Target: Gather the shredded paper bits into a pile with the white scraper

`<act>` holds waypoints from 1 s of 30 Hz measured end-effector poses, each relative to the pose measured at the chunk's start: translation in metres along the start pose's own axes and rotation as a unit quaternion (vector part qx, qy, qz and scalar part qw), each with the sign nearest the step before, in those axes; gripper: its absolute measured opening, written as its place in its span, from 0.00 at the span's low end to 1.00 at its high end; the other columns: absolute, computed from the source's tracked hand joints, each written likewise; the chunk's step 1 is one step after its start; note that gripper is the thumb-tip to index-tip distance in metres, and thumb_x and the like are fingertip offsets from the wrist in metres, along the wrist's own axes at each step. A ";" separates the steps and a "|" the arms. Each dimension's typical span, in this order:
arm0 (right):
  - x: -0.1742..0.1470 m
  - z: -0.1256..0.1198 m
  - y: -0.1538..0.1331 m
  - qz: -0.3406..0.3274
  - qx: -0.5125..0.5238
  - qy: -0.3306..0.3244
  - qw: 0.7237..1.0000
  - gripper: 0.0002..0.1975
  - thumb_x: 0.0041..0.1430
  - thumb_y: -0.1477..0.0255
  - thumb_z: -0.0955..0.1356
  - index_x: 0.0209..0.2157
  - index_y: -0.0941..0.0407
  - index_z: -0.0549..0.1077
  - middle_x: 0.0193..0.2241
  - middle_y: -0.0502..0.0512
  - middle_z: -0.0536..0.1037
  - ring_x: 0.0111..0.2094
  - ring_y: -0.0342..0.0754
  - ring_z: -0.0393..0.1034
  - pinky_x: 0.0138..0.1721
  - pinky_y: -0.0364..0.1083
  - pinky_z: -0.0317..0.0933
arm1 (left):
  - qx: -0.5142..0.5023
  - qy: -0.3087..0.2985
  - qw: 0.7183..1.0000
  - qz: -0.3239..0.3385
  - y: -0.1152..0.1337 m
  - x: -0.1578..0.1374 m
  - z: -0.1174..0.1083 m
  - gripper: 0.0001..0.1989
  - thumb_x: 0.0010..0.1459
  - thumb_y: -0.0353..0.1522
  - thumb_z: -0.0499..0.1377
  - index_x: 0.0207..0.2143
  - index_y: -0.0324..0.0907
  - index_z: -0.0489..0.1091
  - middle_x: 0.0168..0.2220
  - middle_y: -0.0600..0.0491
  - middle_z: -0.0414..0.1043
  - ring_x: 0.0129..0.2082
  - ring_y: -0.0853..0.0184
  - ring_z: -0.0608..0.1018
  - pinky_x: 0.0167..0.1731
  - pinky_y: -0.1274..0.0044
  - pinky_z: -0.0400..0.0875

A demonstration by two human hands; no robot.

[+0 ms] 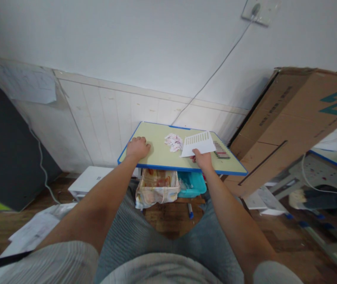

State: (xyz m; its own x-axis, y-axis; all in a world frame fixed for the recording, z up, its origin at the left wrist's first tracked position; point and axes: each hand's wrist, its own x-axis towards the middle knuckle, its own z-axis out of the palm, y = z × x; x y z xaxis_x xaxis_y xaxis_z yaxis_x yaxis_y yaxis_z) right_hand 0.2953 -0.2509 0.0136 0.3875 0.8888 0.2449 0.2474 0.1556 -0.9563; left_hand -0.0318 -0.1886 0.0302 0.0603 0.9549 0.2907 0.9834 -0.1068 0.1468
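Observation:
A small desk (159, 157) with a pale yellow-green top and blue edging stands against the wall. My right hand (201, 159) pinches the lower edge of a white card (198, 144), thumb on top, and holds it tilted above the desk's right half. Rows of short yellowish bars, either printed or cut through, run across its upper part. Left of the card, beside its edge, lies a loose pile of white and pinkish paper scraps (173, 142). At the desk's left side my left hand (139, 148) rests on the top, fingers slightly bent and holding nothing.
A pixelated dark flat object (221, 150) lies at the desk's right. Beneath the top hang a fabric-lined basket (157, 195) and a turquoise bin (192, 191). A tall cardboard box (298, 118) leans at right. A cable (216, 71) runs down the wall behind.

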 end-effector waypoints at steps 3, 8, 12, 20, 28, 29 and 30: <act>-0.002 0.006 -0.004 -0.001 0.001 -0.011 1.000 0.09 0.59 0.69 0.75 0.26 0.49 0.75 0.18 0.51 0.80 0.17 0.48 0.68 0.22 0.45 0.67 | 0.001 -0.001 1.000 0.001 0.000 0.000 0.000 0.27 0.79 0.39 0.52 0.65 0.34 0.82 0.67 0.30 0.82 0.69 0.42 0.80 0.66 0.59 0.77; -0.005 0.023 -0.011 0.001 0.011 -0.066 0.998 0.07 0.58 0.69 0.75 0.27 0.51 0.76 0.17 0.51 0.79 0.17 0.48 0.69 0.21 0.45 0.66 | -0.004 -0.001 1.000 -0.003 0.001 -0.001 -0.001 0.26 0.79 0.40 0.54 0.65 0.37 0.82 0.66 0.31 0.82 0.69 0.41 0.80 0.66 0.58 0.77; -0.009 0.027 -0.012 0.018 0.017 -0.102 0.994 0.07 0.56 0.70 0.75 0.27 0.50 0.75 0.15 0.50 0.76 0.16 0.49 0.66 0.19 0.46 0.64 | -0.005 -0.001 1.000 -0.003 0.002 -0.001 -0.001 0.26 0.79 0.40 0.54 0.66 0.37 0.82 0.67 0.31 0.82 0.69 0.41 0.80 0.66 0.57 0.77; -0.015 0.023 -0.006 0.027 0.037 -0.103 0.994 0.09 0.59 0.67 0.77 0.30 0.48 0.74 0.17 0.50 0.77 0.18 0.51 0.69 0.21 0.48 0.67 | -0.017 -0.006 1.000 -0.010 0.004 -0.002 -0.004 0.25 0.79 0.39 0.54 0.66 0.36 0.81 0.69 0.31 0.81 0.72 0.41 0.79 0.68 0.58 0.76; -0.018 0.010 -0.003 0.024 0.034 -0.110 0.993 0.08 0.56 0.68 0.77 0.26 0.49 0.76 0.17 0.52 0.79 0.18 0.50 0.69 0.21 0.48 0.68 | -0.007 -0.006 1.000 -0.008 0.004 -0.003 -0.004 0.26 0.79 0.39 0.54 0.66 0.35 0.81 0.68 0.31 0.81 0.71 0.42 0.79 0.67 0.59 0.76; -0.019 0.005 -0.002 0.023 0.034 -0.108 0.993 0.09 0.55 0.68 0.77 0.26 0.49 0.76 0.17 0.52 0.78 0.18 0.50 0.69 0.21 0.48 0.68 | -0.008 -0.005 1.000 -0.007 0.005 -0.004 -0.005 0.26 0.79 0.39 0.54 0.66 0.34 0.81 0.68 0.31 0.81 0.71 0.42 0.79 0.67 0.59 0.76; -0.018 -0.002 -0.001 0.023 0.034 -0.104 0.994 0.09 0.54 0.68 0.78 0.26 0.49 0.75 0.16 0.51 0.78 0.18 0.50 0.69 0.21 0.48 0.67 | -0.008 -0.004 1.000 -0.006 0.005 -0.004 -0.005 0.26 0.79 0.39 0.54 0.66 0.33 0.81 0.68 0.31 0.81 0.71 0.42 0.79 0.67 0.59 0.76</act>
State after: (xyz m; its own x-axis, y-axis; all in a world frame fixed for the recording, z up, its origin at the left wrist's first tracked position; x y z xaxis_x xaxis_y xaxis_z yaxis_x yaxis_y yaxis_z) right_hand 0.2898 -0.2680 0.0099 0.2028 0.9646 0.1688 0.1696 0.1352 -0.9762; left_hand -0.0282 -0.1940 0.0343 0.0506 0.9585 0.2805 0.9811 -0.1001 0.1653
